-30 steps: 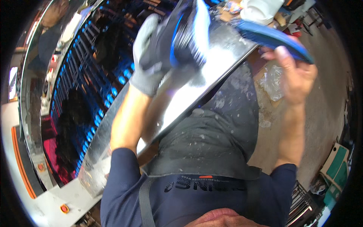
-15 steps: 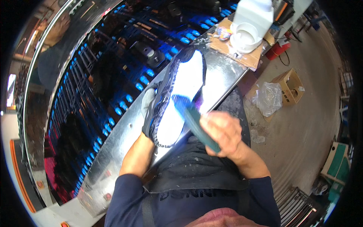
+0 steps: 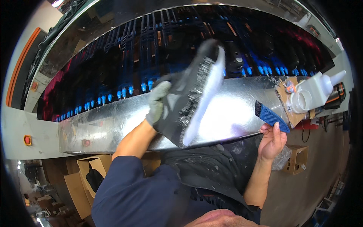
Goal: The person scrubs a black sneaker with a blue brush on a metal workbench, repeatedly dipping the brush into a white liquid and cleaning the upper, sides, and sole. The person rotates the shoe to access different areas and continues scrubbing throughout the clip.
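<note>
My left hand [image 3: 159,99], in a grey glove, is closed on a black shoe [image 3: 189,98] by the side of its upper. The shoe is tilted with its pale sole [image 3: 207,97] turned to the right, above a shiny metal ledge [image 3: 234,102]. Its upper end is smeared by motion. At the right, my bare right hand [image 3: 273,143] grips a blue brush [image 3: 271,115] between thumb and fingers. The brush's dark bristles point up and left, apart from the shoe, over the ledge's front edge.
Behind the ledge opens a dark machine bay with blue-tipped fittings [image 3: 150,84]. A white jug [image 3: 317,89] and a white cup [image 3: 301,101] stand on cardboard [image 3: 283,94] at the ledge's right end. Cardboard boxes sit below, at left [image 3: 81,189] and right [image 3: 297,159].
The brush has left the sole and moved right with my right hand. My left hand has tipped the shoe so its sole faces sideways. The view has turned.
</note>
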`<action>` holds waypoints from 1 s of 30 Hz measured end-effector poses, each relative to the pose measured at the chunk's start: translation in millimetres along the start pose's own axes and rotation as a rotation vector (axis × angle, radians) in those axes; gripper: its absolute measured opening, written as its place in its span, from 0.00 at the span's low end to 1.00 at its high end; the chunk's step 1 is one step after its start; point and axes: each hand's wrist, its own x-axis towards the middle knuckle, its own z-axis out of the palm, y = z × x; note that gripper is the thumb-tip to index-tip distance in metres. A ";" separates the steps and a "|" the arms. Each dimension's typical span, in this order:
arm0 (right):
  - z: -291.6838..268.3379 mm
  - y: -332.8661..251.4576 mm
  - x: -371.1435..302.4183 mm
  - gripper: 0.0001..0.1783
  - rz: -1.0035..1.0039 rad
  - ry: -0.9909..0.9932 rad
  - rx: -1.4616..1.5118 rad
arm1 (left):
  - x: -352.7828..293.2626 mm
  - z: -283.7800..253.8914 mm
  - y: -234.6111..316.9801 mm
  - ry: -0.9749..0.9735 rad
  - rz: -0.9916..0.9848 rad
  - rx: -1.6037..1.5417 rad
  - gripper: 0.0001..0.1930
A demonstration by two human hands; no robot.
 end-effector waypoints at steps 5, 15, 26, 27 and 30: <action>10.0 9.5 11.0 0.15 0.039 -0.022 -0.011 | -5.4 -31.4 104.2 0.048 0.155 0.129 0.31; 26.6 13.0 1.8 0.12 0.007 0.002 -0.054 | 154.1 -123.4 236.8 0.479 0.257 2.222 0.18; 27.7 26.8 6.5 0.12 0.059 0.042 0.006 | 184.6 -140.6 262.9 0.486 -0.004 2.528 0.19; 32.5 26.2 9.2 0.12 0.058 0.030 0.015 | 179.1 -131.9 259.0 0.478 0.091 2.538 0.20; 31.0 26.4 14.8 0.13 0.074 0.003 0.049 | 161.4 -82.9 200.3 0.356 0.438 2.254 0.20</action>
